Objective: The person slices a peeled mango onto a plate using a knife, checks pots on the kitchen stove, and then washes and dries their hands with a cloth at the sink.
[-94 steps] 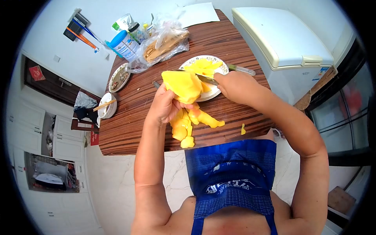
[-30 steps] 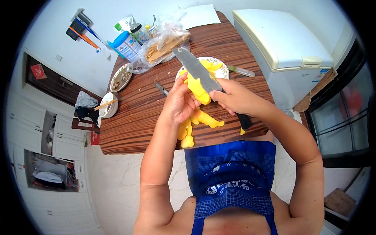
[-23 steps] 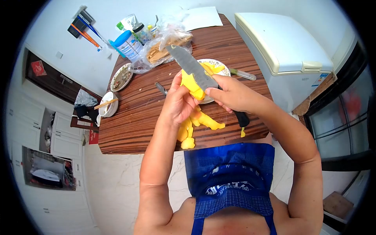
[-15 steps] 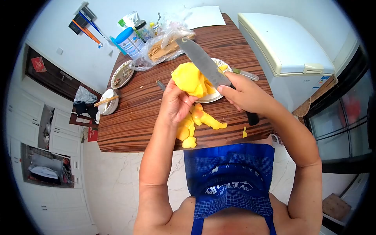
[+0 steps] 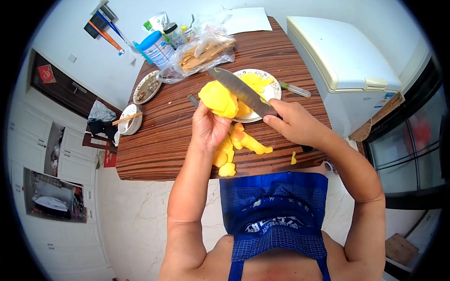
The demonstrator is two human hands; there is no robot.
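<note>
My left hand (image 5: 211,127) holds up a peeled yellow fruit (image 5: 218,99) from below, over the near left side of a patterned plate (image 5: 275,99). My right hand (image 5: 294,121) grips a broad-bladed knife (image 5: 243,92), its black handle mostly covered by the hand. The blade slants up and left, just right of the fruit and over the plate. Yellow slices (image 5: 257,82) lie on the plate. Below my left hand, yellow peelings (image 5: 251,143) are piled on the wooden table (image 5: 159,154), and one small scrap (image 5: 294,158) lies apart to the right.
A peeler-like tool (image 5: 296,89) lies right of the plate. Bagged brown food (image 5: 204,55), a blue-lidded tub (image 5: 157,49) and jars stand at the back left. An oval dish (image 5: 147,87) and a bowl with chopsticks (image 5: 130,122) sit at the left edge. A white freezer (image 5: 342,56) stands right.
The fruit has turned and is held more to the left, showing its rounded side. The knife has come away from it, and its blade has dropped lower over the plate, where the slices show more.
</note>
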